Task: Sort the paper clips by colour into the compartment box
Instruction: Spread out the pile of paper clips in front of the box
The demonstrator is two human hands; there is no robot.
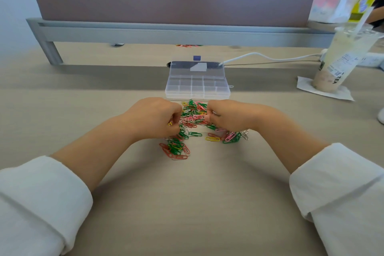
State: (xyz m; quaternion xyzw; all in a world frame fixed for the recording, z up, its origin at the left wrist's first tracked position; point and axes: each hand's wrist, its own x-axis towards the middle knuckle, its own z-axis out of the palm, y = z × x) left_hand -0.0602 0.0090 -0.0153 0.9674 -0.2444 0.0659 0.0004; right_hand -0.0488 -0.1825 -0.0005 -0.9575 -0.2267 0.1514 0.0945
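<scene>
A heap of paper clips (192, 117) in green, red, pink, yellow and silver lies on the desk between my hands. Just behind it stands a clear compartment box (197, 87) with its lid laid open toward the back; its compartments look empty. My left hand (154, 117) sits on the heap's left edge with fingers curled, and a yellow clip shows at its fingertips. My right hand (226, 115) sits on the right edge, fingers curled in over the clips. What each hand holds is hidden under the fingers.
A drink cup (340, 58) with a straw stands on a napkin at the right. A white cable (259, 56) runs behind the box. A partition on a grey rail (166, 31) closes off the back. Another person is at the far right corner.
</scene>
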